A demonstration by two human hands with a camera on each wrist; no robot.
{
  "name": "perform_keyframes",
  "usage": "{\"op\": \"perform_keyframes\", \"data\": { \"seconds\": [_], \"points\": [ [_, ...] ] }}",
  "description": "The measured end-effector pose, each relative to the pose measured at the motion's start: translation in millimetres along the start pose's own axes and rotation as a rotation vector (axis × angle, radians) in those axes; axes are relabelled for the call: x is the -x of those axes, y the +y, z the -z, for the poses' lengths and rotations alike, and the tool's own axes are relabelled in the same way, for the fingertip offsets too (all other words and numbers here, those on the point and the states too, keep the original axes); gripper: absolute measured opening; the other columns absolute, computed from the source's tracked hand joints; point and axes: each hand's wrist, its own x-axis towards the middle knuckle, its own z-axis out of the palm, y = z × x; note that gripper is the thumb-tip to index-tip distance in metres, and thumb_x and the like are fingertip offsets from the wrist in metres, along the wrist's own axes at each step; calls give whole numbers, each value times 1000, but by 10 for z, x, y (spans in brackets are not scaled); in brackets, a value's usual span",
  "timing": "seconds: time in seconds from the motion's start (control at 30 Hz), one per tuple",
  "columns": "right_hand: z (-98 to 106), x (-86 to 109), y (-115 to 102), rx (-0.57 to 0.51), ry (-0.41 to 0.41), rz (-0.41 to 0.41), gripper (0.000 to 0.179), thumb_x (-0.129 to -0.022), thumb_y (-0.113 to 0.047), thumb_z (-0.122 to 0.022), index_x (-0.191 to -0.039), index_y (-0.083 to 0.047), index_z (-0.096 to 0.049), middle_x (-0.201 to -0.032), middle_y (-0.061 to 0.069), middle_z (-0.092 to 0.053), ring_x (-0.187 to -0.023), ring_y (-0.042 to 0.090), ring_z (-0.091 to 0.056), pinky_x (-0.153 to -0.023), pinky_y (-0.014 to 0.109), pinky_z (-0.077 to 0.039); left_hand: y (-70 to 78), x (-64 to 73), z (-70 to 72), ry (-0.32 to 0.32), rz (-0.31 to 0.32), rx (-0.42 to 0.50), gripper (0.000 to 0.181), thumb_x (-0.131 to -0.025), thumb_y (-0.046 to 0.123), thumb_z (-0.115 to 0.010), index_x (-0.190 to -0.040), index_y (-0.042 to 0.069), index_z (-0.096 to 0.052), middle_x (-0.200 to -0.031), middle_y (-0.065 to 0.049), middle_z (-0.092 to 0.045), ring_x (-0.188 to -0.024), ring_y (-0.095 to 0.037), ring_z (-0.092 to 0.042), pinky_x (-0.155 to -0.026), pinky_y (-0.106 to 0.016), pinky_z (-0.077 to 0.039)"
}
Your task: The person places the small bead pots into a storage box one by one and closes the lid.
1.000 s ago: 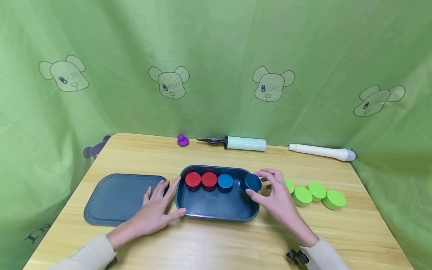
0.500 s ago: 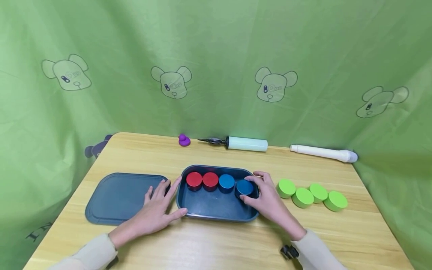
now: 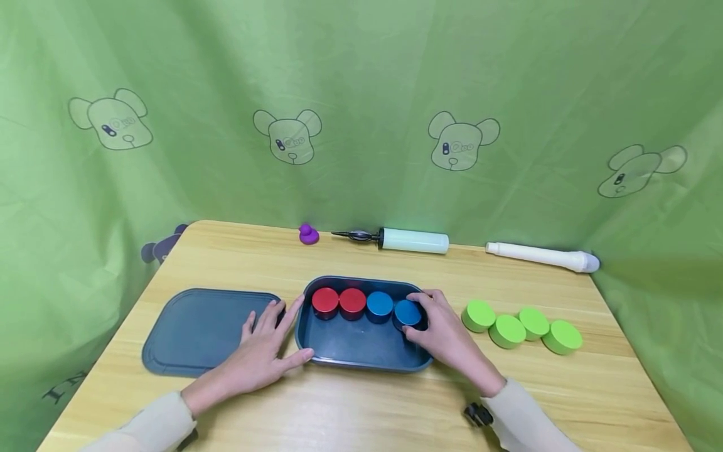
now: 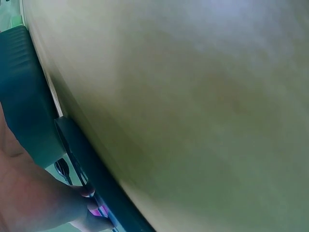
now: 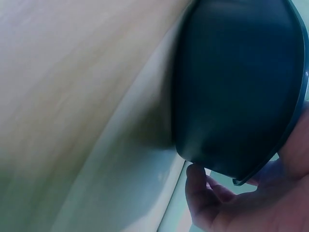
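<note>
Here's a pale wood-grain table point(image 3: 350, 414), its back-left corner rounded off, and round it hangs a green curtain point(image 3: 367, 63), creased and printed with outlined animal heads, one row running right across the back. Along the table's back edge it goes duck, pump, wand: a purple duck point(image 3: 308, 235) left of centre, a mint-barrelled hand pump point(image 3: 415, 241) lying flat, nozzle toward the duck, and a white wand point(image 3: 533, 255) up by the back-right corner.

Mid-table sits the dark blue tray point(image 3: 361, 351), and the right hand point(image 3: 446, 329) is in over its right end, thumb and fingers curled round the right-hand blue cylinder point(image 3: 407, 311), which is inside the tray! Just beside it stands the other blue cylinder point(image 3: 380, 304), then two red cylinders point(image 3: 325, 301) on to the left, all near the tray's back wall. The right wrist view gives only the tray's outer wall, the cylinder hidden.

Over on the other side, the left hand point(image 3: 262, 351) has its fingers spread and fairly straight, thumb and forefinger at the tray's left end, the others over the flat, dark lid point(image 3: 194, 333), which lies toward the table's left edge. And toward the right edge, a cluster of four green cylinders point(image 3: 507, 331)!
</note>
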Motion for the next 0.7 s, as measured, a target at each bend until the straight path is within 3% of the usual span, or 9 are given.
{"op": "perform_keyframes", "data": {
  "seconds": [0.3, 0.57, 0.7],
  "points": [
    [-13, -25, 11, 13, 41, 10, 58, -93, -13, -84, -147, -4, -64, -141, 23, -58, -123, 40, -62, -103, 60, -52, 5, -2, 3, 4, -5, -5, 97, -104, 66, -63, -178, 36, -9, -173, -31, -26, -163, -49, -13, -120, -80, -1],
    [-28, -28, 10, 12, 77, 5, 35, -90, -10, -87, -122, -11, -71, -136, 19, -60, -118, 38, -62, -100, 58, -53, 3, -7, 3, 3, -6, -7, 97, -103, 69, -61, -178, 36, -8, -173, -31, -25, -163, -49, -13, -120, -80, -2],
    [-36, -15, 10, 5, 72, -3, 33, -90, -11, -88, -119, -12, -71, -135, 18, -60, -117, 37, -61, -99, 57, -53, -3, 2, -2, 1, -7, -10, 97, -103, 69, -61, -178, 36, -8, -173, -31, -25, -163, -49, -13, -120, -80, -2]
  ]
}}
